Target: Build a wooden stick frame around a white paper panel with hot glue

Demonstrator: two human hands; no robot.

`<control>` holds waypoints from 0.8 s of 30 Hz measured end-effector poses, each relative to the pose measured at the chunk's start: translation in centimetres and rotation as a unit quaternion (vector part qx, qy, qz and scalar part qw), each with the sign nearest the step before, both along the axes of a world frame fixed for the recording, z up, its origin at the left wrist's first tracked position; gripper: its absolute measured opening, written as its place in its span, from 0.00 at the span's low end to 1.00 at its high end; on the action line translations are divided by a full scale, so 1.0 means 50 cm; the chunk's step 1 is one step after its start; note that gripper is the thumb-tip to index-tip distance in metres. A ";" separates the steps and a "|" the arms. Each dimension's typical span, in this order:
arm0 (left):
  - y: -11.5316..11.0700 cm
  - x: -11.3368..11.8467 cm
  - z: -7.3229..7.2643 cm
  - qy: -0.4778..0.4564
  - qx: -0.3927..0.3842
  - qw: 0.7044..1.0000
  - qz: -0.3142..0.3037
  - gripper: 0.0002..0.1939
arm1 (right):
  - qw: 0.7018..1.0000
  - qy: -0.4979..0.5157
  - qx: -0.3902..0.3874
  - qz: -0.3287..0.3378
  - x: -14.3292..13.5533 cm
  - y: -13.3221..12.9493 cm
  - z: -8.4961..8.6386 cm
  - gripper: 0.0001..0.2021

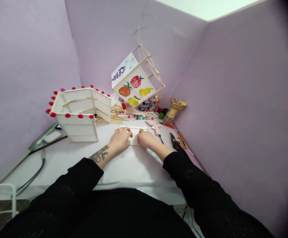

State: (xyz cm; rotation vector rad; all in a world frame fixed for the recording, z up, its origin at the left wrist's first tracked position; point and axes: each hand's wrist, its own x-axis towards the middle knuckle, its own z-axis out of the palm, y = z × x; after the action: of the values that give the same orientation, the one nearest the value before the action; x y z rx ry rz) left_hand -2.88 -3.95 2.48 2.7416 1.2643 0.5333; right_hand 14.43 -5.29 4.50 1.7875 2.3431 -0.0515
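Note:
A small white panel (134, 140) with a pale wooden stick along its far edge lies flat on the white-covered table. My left hand (121, 138) rests on the panel's left side, its fingers curled over and holding it. Closed in a fist-like pinch, my right hand (145, 138) is at the panel's right side. Whatever lies between its fingertips is hidden. Just beyond the right hand is a pink glue gun (154, 127).
At left stands a white folded frame (82, 129) edged with red pompoms. A fruit-painted stick lantern (136, 82) hangs behind. Wooden sticks (116, 114), colourful beads (144, 117), pruning shears (175, 141), pencils (182, 140) and a yellowish holder (173, 110) lie around. Lilac walls enclose the table.

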 end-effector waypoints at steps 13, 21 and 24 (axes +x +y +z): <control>-0.018 0.032 -0.012 0.106 -0.053 0.988 -0.097 0.12 | 0.997 0.060 0.035 -0.029 0.013 -0.009 0.009 0.12; -0.028 0.038 -0.005 0.079 -0.087 0.993 -0.012 0.11 | 0.985 0.164 0.055 0.011 0.022 -0.065 -0.021 0.11; -0.022 0.031 -0.001 0.072 -0.099 0.992 -0.011 0.09 | 0.986 0.157 0.060 0.011 0.007 -0.064 -0.038 0.11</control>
State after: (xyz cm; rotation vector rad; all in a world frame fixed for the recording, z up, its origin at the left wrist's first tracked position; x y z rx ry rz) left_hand -1.31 -5.05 2.45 2.6640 1.2402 0.1989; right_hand 14.76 -8.48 2.59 1.9326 2.6313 -0.2083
